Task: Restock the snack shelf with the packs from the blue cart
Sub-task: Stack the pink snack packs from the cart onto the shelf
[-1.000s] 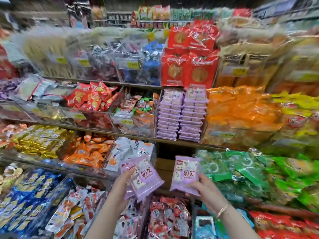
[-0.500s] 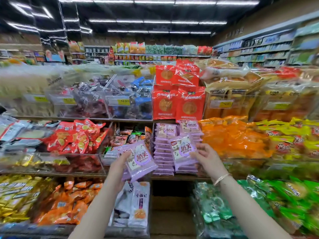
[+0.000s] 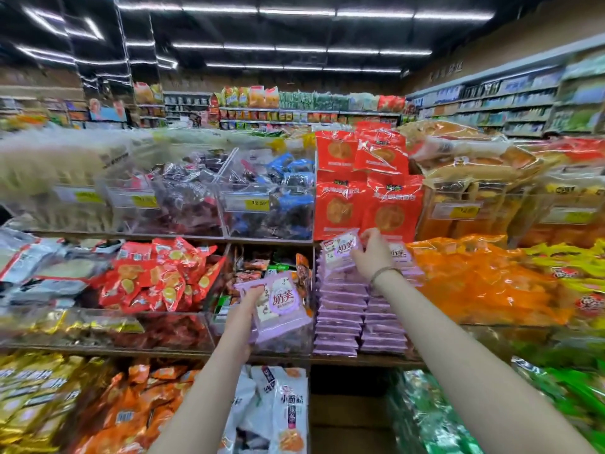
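My right hand (image 3: 370,253) pinches one purple pack (image 3: 342,249) by its edge, just above the purple stacks (image 3: 340,309) — released tilted, I judge it could slide off. My left hand (image 3: 244,319) grips spare packs (image 3: 281,303) lower down, fanned — one may slip out.

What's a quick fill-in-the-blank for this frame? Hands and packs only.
1. The pack in the right hand is ___ in colour.
2. The left hand holds its own pack ___ than the right hand.
3. The upright packs directly above the flat stacks are ___.
Missing: purple; lower; red.
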